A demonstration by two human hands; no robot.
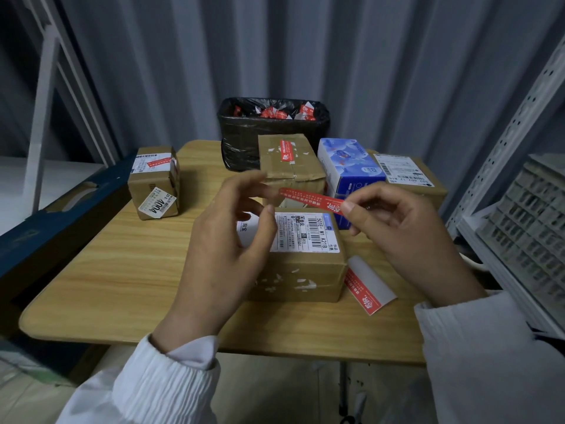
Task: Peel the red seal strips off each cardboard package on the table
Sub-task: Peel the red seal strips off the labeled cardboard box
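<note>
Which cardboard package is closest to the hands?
The front-centre package labelled 501E-M1 A21B, right beneath the left hand and right hand; the other three sit farther back on the table.

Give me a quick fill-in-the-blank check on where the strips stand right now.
1. The right hand pinches one end of a peeled strip whose colour is ____.
2. Discarded strips lie in the bin, which is lined with a ____ bag.
3. The back centre package carries an unpeeled strip on its ____ face.
4. The carton right of that package is white and ____.

Missing words: red; black; top; blue.
</note>
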